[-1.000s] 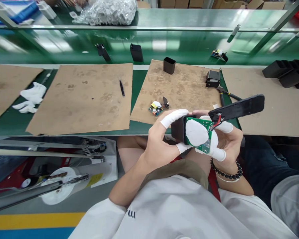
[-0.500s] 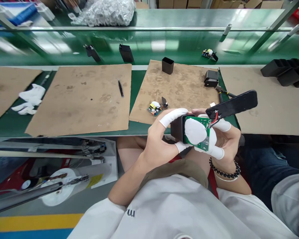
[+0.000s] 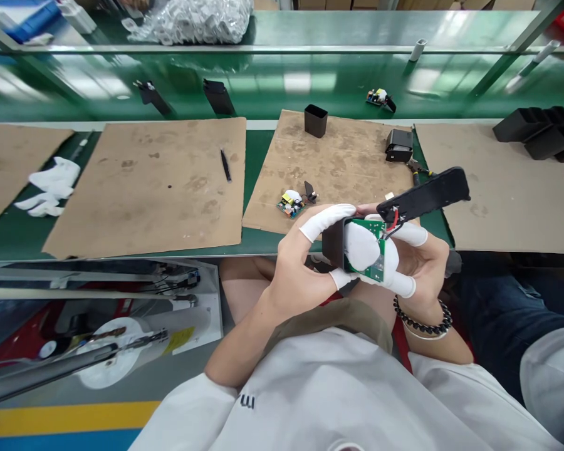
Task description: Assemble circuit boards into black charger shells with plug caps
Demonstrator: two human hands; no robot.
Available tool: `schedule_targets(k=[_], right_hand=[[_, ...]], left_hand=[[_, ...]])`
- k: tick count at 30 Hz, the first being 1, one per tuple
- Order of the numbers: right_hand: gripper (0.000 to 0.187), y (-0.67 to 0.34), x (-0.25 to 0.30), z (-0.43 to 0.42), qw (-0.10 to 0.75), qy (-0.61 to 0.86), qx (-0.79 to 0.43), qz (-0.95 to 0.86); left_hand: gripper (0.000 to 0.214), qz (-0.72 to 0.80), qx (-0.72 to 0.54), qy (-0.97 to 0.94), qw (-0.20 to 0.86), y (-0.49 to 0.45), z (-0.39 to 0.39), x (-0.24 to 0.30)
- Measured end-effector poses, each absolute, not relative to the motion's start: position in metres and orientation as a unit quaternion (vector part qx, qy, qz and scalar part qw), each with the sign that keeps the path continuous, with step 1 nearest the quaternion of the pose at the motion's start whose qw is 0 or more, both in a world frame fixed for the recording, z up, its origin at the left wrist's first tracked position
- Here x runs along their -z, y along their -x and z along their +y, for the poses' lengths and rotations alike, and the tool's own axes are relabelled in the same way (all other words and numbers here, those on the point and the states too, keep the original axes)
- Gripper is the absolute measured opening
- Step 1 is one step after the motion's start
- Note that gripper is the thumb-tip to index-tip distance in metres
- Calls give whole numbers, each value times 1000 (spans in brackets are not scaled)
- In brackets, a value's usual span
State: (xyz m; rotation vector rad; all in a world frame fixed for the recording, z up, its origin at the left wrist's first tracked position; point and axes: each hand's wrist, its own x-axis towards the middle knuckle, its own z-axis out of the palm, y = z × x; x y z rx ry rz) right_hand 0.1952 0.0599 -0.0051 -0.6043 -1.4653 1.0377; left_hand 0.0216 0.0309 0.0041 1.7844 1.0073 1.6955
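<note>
My left hand (image 3: 297, 266), with white finger cots on thumb and forefinger, is closed around a black plastic case (image 3: 333, 244). A green circuit board (image 3: 376, 260) sits partly inside the case's open end, a white pad (image 3: 361, 246) on its face. Gripping the board's outer end is my right hand (image 3: 418, 260), also in white finger cots. Red and black wires (image 3: 395, 220) join the board to a long black end plate (image 3: 425, 194), which sticks out up and to the right. Some of my right fingers are hidden behind the board.
On the cardboard (image 3: 348, 163) ahead lie a small circuit board (image 3: 291, 203), an open black case (image 3: 316, 121), another black case (image 3: 399, 145) and pliers (image 3: 418, 170). Black tweezers (image 3: 225, 165) lie further left. Black cases (image 3: 540, 133) are stacked right. A person's leg (image 3: 493, 313) is close by.
My right hand has moved left, pushing the circuit board deeper into the black case; the end plate came along. Parts on the green belt behind have shifted left.
</note>
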Motion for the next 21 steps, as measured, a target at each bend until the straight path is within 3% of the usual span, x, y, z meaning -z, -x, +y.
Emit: schedule_targets(k=[21], right_hand=[[53, -194, -6, 54, 564, 257, -349, -703]], left_hand=[[61, 333, -638, -647, 251, -20, 34, 12]])
